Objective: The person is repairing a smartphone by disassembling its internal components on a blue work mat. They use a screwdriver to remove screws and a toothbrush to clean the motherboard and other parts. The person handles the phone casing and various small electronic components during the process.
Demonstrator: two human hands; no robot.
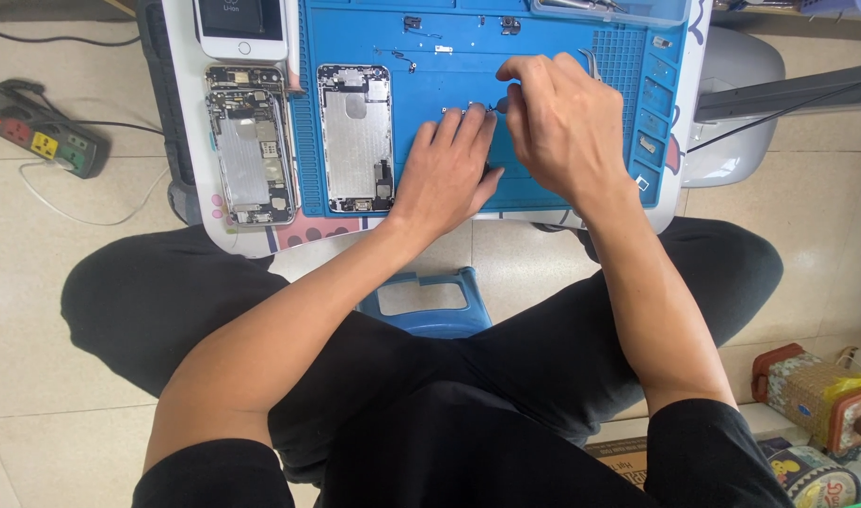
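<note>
While two opened phone shells (355, 138) lie left, both hands (446, 169) pinch something small, possibly a tool, mostly hidden.

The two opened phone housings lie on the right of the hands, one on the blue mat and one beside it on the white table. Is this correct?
Not quite. The head view shows both opened phone housings to the left of the hands, not the right: one on the blue mat, the other beside it on the white table. The left hand and right hand work further right on the mat.

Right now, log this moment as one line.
left hand flat on blue mat | right hand pinching small tool | opened phone left
</note>
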